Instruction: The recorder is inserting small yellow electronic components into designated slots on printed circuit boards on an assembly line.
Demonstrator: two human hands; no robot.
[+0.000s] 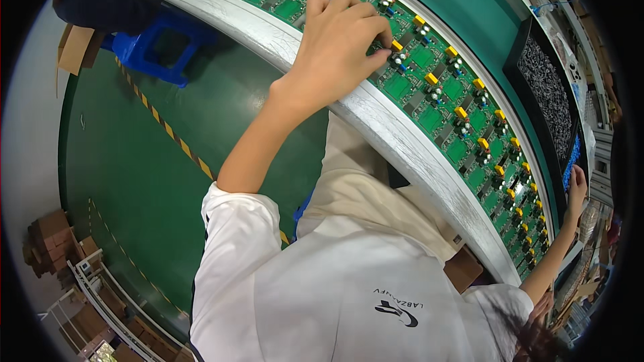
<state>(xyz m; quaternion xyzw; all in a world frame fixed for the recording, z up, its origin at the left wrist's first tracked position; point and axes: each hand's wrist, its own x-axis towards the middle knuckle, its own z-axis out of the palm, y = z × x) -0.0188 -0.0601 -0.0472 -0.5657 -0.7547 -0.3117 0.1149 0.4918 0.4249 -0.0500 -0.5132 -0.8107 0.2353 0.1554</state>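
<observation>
My left hand (345,47) is over a long row of green circuit boards (422,57), its fingers curled and its thumb close to the index finger. Whatever lies between those fingertips is hidden or too small to name. Yellow block-shaped components (431,78) and small round capacitors stand on the boards, one yellow block right beside the fingertips. Far to the right, my right hand (577,191) reaches to small blue parts (573,153) at the end of a black tray (515,60). Its fingers are drawn together, and what they hold cannot be made out.
A silver metal rail (402,127) runs along the boards' near side. Beyond them lies a green belt surface (456,0). Dark and silvery small parts (545,87) fill most of the tray. On the green floor stands a blue stool (151,50), near another person's dark clothing (100,0).
</observation>
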